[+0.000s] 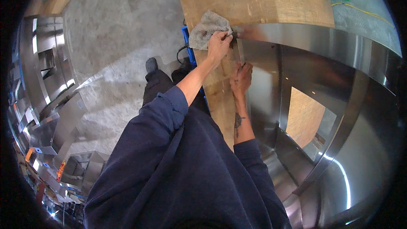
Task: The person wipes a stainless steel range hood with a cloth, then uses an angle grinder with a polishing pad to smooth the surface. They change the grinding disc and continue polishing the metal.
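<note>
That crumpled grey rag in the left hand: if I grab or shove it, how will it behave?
The crumpled grey cloth rag is bunched in soft folds under the left hand, so it is probably floppy and light. Lying on the bare wooden board, it would likely drag and bunch rather than slide or roll. Breakage seems unlikely.

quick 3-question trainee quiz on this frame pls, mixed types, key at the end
1. True or false: the left hand holds the grey rag.
2. What does the right hand rest on? A) green crate B) edge of the steel panel C) the floor
3. What does the steel panel lie on?

Key: 1. True. 2. B. 3. A wooden board.
</note>
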### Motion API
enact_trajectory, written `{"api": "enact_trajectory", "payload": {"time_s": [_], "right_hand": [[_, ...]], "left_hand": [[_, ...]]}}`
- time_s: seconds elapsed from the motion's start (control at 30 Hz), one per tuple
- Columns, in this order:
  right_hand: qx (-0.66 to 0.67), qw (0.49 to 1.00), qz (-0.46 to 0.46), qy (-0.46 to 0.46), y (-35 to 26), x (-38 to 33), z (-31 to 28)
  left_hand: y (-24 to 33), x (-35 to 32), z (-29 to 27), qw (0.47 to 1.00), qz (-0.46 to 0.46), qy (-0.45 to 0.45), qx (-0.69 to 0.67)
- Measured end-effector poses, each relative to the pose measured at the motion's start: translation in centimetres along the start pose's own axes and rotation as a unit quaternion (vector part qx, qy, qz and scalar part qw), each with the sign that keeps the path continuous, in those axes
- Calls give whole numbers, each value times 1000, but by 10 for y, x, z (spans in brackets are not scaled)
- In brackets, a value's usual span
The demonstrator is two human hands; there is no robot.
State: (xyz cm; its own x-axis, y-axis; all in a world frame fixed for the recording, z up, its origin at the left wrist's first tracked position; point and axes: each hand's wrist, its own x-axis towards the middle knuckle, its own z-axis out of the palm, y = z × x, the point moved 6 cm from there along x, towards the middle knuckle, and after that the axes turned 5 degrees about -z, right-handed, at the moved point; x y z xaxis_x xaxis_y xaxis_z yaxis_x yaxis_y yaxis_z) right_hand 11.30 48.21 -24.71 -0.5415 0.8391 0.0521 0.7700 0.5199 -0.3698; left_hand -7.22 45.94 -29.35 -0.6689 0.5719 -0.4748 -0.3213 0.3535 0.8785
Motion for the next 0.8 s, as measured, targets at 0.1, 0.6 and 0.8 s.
{"api": "enact_trajectory", "payload": {"time_s": [0.1,0.6,0.8], "right_hand": [[-5,1000,-8,-1,-1,2,1],[7,1000,-7,-17,3,-1,2],[-2,1000,-16,-19,6,-5,0]], "left_hand": [[4,-18,4,999,4,-16,-33],[-6,-12,16,995,93,-13,-16],[2,-30,20,996,90,-5,-23]]}}
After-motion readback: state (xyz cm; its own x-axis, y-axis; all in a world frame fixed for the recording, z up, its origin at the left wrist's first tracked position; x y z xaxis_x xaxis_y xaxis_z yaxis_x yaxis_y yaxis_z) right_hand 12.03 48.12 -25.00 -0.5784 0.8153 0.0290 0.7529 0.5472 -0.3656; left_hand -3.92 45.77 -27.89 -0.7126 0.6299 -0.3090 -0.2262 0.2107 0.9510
